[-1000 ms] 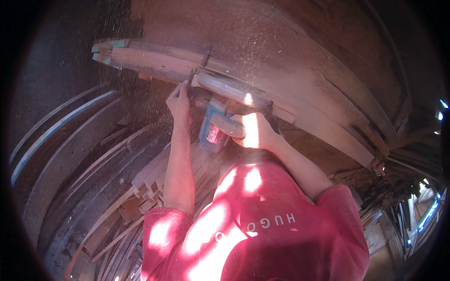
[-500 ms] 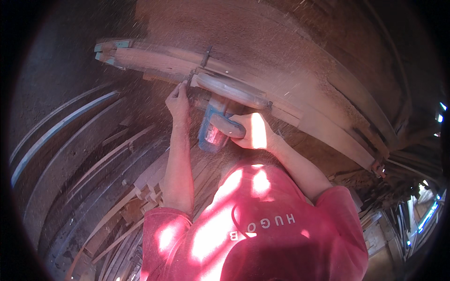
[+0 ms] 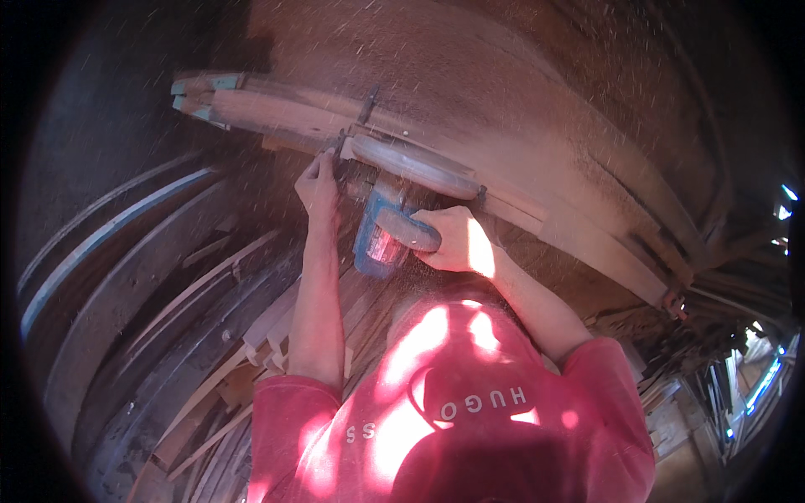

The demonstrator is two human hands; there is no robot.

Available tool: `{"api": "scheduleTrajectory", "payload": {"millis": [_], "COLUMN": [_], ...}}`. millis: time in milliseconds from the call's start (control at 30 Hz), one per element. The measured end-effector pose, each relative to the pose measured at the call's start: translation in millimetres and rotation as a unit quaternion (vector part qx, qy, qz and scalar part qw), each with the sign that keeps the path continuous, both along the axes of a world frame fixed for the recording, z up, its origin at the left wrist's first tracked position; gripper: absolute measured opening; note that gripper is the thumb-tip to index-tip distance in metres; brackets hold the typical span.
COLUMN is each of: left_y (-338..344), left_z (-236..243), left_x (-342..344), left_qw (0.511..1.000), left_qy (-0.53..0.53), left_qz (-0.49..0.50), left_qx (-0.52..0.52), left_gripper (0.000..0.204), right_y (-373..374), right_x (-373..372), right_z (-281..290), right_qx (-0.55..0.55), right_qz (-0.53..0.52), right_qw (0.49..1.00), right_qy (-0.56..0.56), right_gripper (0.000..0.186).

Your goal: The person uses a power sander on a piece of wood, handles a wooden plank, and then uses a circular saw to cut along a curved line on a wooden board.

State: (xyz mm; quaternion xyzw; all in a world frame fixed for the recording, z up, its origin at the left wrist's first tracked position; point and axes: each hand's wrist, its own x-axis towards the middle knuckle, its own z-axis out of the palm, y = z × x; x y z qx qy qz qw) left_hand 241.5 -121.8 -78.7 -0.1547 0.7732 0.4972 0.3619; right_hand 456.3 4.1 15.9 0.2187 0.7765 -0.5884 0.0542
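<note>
A blue handheld circular saw (image 3: 381, 239) with a long pale guard (image 3: 412, 166) rests along a wooden plank (image 3: 277, 109). My right hand (image 3: 457, 237) is wrapped round the saw's rear handle. Fingers pinched together, my left hand (image 3: 319, 180) grips the lower end of a thin dark metal bar (image 3: 367, 107) that crosses the plank beside the guard's left end. The blade is hidden by the guard and the plank. Sawdust flies over the whole work area.
Mint-green pieces (image 3: 225, 81) mark the plank's far left end. Long curved-looking strips of wood (image 3: 201, 272) and several offcuts (image 3: 272, 339) lie at lower left. Brown sawdust (image 3: 402, 50) coats the surface behind the plank. More wood pieces (image 3: 675, 432) are piled at lower right.
The saw and both hands stay almost in the same place, with my right hand shifted very slightly toward me. My torso has moved a little, and dust keeps flying.
</note>
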Motion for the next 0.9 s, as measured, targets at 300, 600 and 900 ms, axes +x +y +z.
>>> {"api": "scheduleTrajectory", "payload": {"millis": [300,600,900], "left_y": [-1.4,7.8,7.7], "left_z": [-5.7,11.4,11.7], "left_x": [-2.8,-7.5,-17.1], "left_qw": [0.999,1.0,0.999], "left_qy": [0.036,0.013,0.038], "left_qz": [-0.005,-0.003,-0.029], "left_qx": [0.006,0.012,-0.002], "left_gripper": [0.027,0.026,0.028], "right_y": [4.0,2.7,3.9], "right_x": [-3.7,-6.6,-13.9], "right_z": [3.4,0.5,5.4], "right_qx": [-0.009,-0.008,-0.006], "right_qz": [0.018,0.018,0.021], "right_qw": [1.0,1.0,1.0], "right_qy": [-0.008,-0.011,-0.021], "right_gripper": [0.042,0.041,0.042]}}
